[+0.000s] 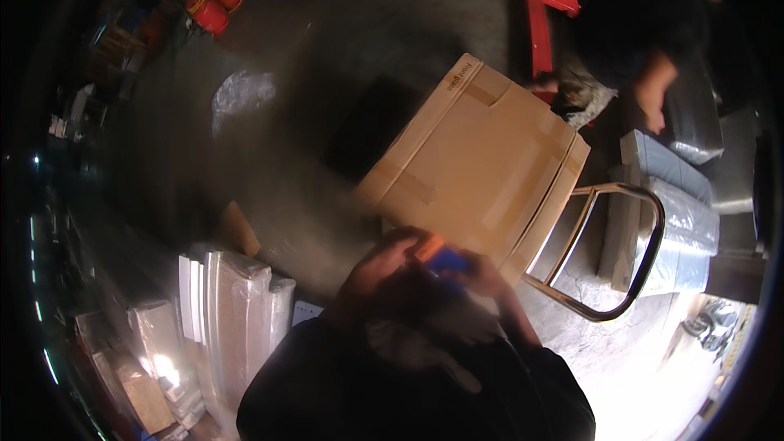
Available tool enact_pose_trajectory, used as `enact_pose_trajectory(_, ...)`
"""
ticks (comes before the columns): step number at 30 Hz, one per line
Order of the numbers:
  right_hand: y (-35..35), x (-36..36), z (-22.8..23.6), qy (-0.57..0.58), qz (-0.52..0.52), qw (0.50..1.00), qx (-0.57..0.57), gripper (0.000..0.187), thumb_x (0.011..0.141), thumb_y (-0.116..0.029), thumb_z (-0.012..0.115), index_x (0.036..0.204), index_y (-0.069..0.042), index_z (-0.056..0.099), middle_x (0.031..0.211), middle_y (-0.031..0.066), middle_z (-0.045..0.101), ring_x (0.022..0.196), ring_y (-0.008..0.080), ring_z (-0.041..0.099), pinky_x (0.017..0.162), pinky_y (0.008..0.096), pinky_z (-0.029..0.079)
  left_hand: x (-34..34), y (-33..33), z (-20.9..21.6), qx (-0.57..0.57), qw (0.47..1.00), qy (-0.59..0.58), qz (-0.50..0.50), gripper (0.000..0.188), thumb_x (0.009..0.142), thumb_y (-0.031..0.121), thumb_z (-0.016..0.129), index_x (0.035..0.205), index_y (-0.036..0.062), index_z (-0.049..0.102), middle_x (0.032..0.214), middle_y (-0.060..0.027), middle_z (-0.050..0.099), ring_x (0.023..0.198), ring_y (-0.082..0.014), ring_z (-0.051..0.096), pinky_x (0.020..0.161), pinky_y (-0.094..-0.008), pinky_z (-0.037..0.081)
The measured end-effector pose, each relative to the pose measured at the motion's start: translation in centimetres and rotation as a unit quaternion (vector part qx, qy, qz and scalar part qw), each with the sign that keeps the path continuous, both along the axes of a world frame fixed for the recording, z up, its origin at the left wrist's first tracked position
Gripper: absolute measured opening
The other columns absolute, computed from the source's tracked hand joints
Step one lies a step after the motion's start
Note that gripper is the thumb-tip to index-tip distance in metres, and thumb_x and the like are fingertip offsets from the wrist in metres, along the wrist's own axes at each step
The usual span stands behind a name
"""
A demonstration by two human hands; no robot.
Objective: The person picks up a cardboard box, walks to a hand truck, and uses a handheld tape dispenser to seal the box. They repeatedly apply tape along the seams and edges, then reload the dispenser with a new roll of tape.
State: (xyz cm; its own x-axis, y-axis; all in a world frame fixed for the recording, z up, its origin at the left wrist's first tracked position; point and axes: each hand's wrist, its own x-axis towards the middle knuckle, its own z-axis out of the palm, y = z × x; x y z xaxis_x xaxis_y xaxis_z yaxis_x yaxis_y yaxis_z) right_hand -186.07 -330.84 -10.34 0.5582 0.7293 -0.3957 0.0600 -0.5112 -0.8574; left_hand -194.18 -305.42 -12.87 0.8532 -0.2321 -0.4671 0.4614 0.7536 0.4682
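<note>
Close to my body, my left hand and my right hand are closed round a small blue and orange object. It is too blurred for me to tell its kind. My left fingers are at its orange end, and my right ones are at the blue part. Just beyond my hands lies a large taped cardboard box, flat side up, its near edge by my knuckles. The box seems to rest on a trolley with a curved metal handle, which sticks out to the right.
A co-worker bends at the far right beside a red pallet jack. Film-wrapped packages stand on the right. Wrapped panels lean at the near left. Crumpled clear plastic lies on the floor, far left.
</note>
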Motion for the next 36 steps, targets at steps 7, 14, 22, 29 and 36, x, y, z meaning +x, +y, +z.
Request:
enact_pose_trajectory(7, 5.4, 2.3, -0.9, 0.016, 0.015, 1.0, 0.009, 0.078, 0.093, -0.054, 0.073, 0.151, -0.008, 0.047, 0.137, 0.0206, 0.061, 0.127, 0.035, 0.059, 0.107, 0.0466, 0.046, 2.2, 7.8, -7.0, 0.128, 0.99, 0.011, 0.058, 0.026, 0.107, 0.026, 0.056, 0.123, 0.0079, 0.065, 0.113, -0.0041, 0.07, 0.11, -0.0142, 0.065, 0.092, -0.0305, 0.051)
enact_pose_trajectory(14, 7.0, 4.1, 0.4, -0.237, 0.123, 0.961, -0.072, 0.074, 0.083, -0.03, 0.084, 0.144, -0.001, 0.054, 0.15, 0.0242, 0.049, 0.146, 0.0362, 0.042, 0.118, 0.0414, 0.039, 5.7, 13.3, -0.8, 0.235, 0.965, -0.118, 0.01, 0.037, 0.103, 0.025, 0.065, 0.134, 0.0045, 0.062, 0.121, -0.0064, 0.07, 0.115, -0.0189, 0.064, 0.101, -0.0354, 0.049)
enact_pose_trajectory(22, 7.9, 6.0, 1.7, -0.223, 0.103, 0.968, -0.052, 0.03, 0.096, -0.02, 0.064, 0.119, -0.002, 0.066, 0.117, 0.0151, 0.066, 0.114, 0.028, 0.062, 0.097, 0.0429, 0.05, 9.1, 15.9, 5.7, 0.299, 0.905, -0.293, -0.076, 0.056, 0.096, 0.022, 0.073, 0.147, 0.0086, 0.055, 0.148, -0.01, 0.056, 0.133, -0.022, 0.054, 0.106, -0.04, 0.045)
enact_pose_trajectory(29, 9.1, 6.2, 7.4, -0.263, 0.103, 0.958, 0.057, 0.018, 0.078, -0.01, 0.066, 0.093, -0.001, 0.064, 0.099, 0.0162, 0.063, 0.1, 0.0383, 0.06, 0.096, 0.0477, 0.051, 12.8, 15.6, 8.3, 0.3, 0.866, -0.373, -0.143, 0.08, 0.088, 0.029, 0.081, 0.155, 0.0068, 0.045, 0.155, -0.0108, 0.052, 0.142, -0.0251, 0.048, 0.111, -0.0408, 0.041)
enact_pose_trajectory(36, 8.1, 3.5, 10.6, -0.115, -0.067, 0.971, 0.197, 0.044, 0.087, -0.029, 0.081, 0.117, 0.002, 0.072, 0.122, 0.019, 0.067, 0.119, 0.0328, 0.061, 0.107, 0.0472, 0.044, 13.7, 10.1, 9.3, 0.163, 0.885, -0.413, -0.137, 0.106, 0.082, 0.069, 0.075, 0.156, 0.0016, 0.041, 0.155, -0.0174, 0.05, 0.147, -0.029, 0.044, 0.118, -0.0454, 0.034)
